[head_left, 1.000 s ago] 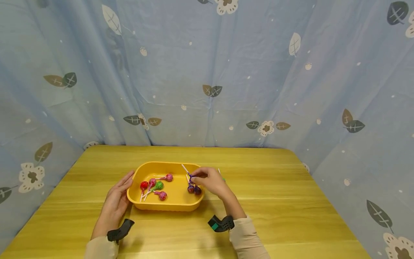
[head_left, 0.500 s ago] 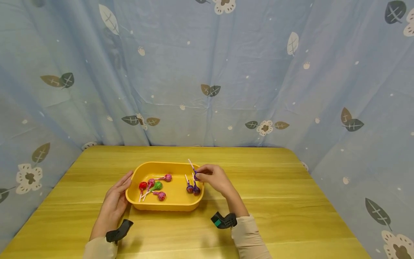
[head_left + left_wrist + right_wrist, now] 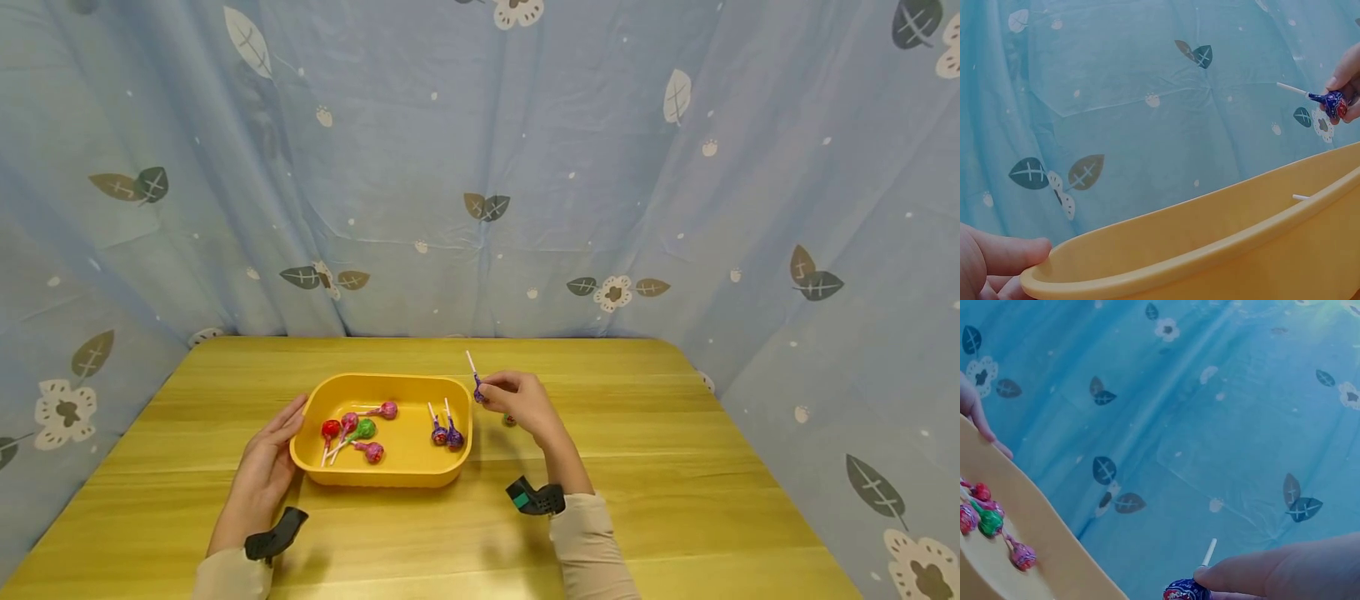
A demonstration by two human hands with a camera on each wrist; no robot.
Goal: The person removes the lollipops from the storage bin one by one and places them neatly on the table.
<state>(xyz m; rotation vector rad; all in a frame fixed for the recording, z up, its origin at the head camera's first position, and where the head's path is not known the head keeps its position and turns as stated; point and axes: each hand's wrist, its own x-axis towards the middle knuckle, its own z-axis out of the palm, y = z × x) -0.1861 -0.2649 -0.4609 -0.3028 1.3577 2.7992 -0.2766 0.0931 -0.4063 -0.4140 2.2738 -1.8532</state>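
Observation:
My left hand (image 3: 262, 467) rests against the left end of a yellow plastic tray (image 3: 382, 480), its fingers fairly straight along the outside wall. In the left wrist view a fingertip touches the tray's rim. To the right of the tray, my right hand (image 3: 522, 406) pinches a purple-wrapped lollipop (image 3: 478, 392) by its head, the white stick pointing up. Two more purple lollipops (image 3: 454, 437) lie at the tray's right end. At its left end are a red lollipop (image 3: 331, 429), a green lollipop (image 3: 365, 429) and several pink lollipops (image 3: 372, 452).
The tray stands on a yellow wood-grain table (image 3: 645, 467). Part of another lollipop (image 3: 510, 420) shows on the table just below my right hand, mostly hidden. A blue patterned curtain (image 3: 397, 167) hangs behind and around the table.
My right hand has lifted the purple lollipop from the tray's right end and carried it right, past the rim. My left hand and the tray have stayed in place.

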